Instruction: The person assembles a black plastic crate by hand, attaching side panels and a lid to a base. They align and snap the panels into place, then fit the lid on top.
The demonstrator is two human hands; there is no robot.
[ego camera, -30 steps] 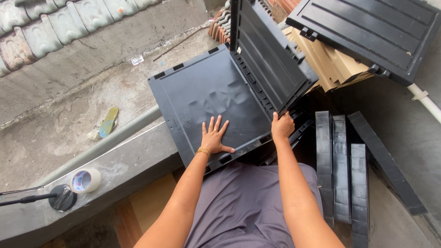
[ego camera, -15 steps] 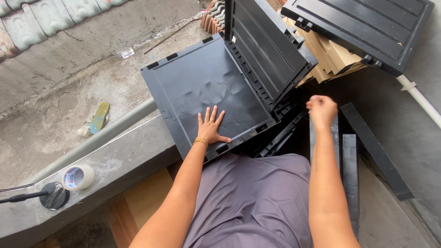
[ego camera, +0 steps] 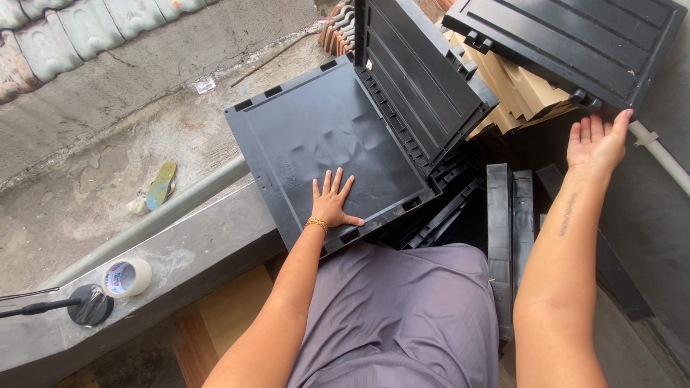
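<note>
My left hand point(ego camera: 333, 202) lies flat, fingers spread, on a black plastic panel point(ego camera: 316, 136) that rests on a concrete ledge point(ego camera: 180, 248). An upright black ribbed panel point(ego camera: 420, 68) stands joined to that panel's right edge. My right hand point(ego camera: 596, 140) is open, palm up, reaching toward the lower edge of another black panel point(ego camera: 575, 39) that leans on a stack of brown cardboard sheets point(ego camera: 521, 93). It holds nothing. Whether its fingertips touch the panel I cannot tell.
Several black panels point(ego camera: 510, 215) stand on edge between my arms. A roll of tape point(ego camera: 127, 277) and a black round object point(ego camera: 90, 305) sit on the ledge at left. A sandal point(ego camera: 161, 184) lies on the lower concrete roof. A white pipe point(ego camera: 665, 162) runs at right.
My right hand left the upright panel's corner and swung right and up toward the leaning panel. My left hand stayed flat on the base panel.
</note>
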